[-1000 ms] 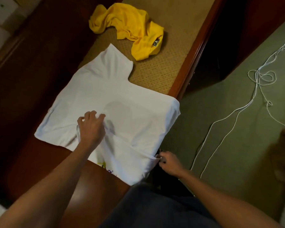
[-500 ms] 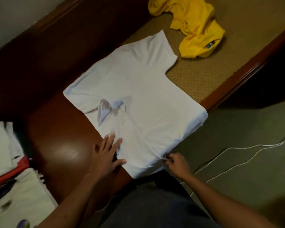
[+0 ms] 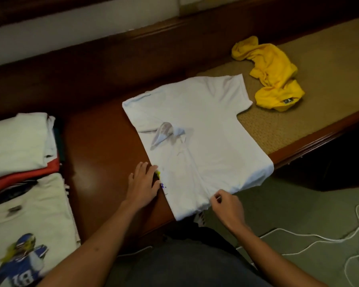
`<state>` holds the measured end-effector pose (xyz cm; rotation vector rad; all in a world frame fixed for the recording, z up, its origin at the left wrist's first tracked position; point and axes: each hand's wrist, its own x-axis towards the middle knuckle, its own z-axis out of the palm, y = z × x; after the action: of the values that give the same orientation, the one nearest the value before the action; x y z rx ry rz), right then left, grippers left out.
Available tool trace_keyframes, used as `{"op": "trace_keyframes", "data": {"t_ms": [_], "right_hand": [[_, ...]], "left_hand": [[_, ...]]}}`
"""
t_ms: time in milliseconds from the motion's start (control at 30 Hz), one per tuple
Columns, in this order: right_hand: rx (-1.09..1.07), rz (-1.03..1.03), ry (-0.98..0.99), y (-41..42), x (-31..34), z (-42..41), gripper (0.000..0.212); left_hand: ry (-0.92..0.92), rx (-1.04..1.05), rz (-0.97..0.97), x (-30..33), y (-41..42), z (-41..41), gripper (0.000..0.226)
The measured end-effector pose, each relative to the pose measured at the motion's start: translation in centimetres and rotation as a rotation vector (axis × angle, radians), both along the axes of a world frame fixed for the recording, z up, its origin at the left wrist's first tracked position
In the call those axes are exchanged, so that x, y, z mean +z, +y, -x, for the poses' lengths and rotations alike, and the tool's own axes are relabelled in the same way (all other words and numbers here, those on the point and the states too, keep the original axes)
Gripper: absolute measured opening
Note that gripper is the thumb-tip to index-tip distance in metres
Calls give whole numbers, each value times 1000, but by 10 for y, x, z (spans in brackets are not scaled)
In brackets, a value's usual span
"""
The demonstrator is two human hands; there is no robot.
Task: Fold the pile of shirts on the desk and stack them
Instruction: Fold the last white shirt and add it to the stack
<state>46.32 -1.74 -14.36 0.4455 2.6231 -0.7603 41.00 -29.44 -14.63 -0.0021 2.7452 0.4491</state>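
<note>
White shirt (image 3: 199, 137) lies flat at frame centre on desk (image 3: 104, 154). Left hand (image 3: 142, 183), fingers straight, presses its lower-left edge. Right hand (image 3: 226, 206) pinches the bottom hem.

Desk (image 3: 104, 162): white shirt (image 3: 205, 131), yellow shirt (image 3: 272, 73), seemingly folded stacks (image 3: 19, 146).

Folded shirt stack (image 3: 19, 141) cut by left edge; printed shirt (image 3: 29, 224) blurred, cropped.
</note>
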Motion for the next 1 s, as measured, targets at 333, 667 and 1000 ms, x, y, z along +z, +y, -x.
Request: {"op": "trace_keyframes", "data": {"t_ms": [333,667,1000], "right_hand": [[208,124,208,-45,48,114,21],[520,-32,229,-102,43,224,54],[188,402,157,-88,9,292,9]], "left_hand": [[100,194,-145,17,-24,51,35],[-99,376,-98,17,-4,131,60],[407,280,-424,59,2,233,27]]}}
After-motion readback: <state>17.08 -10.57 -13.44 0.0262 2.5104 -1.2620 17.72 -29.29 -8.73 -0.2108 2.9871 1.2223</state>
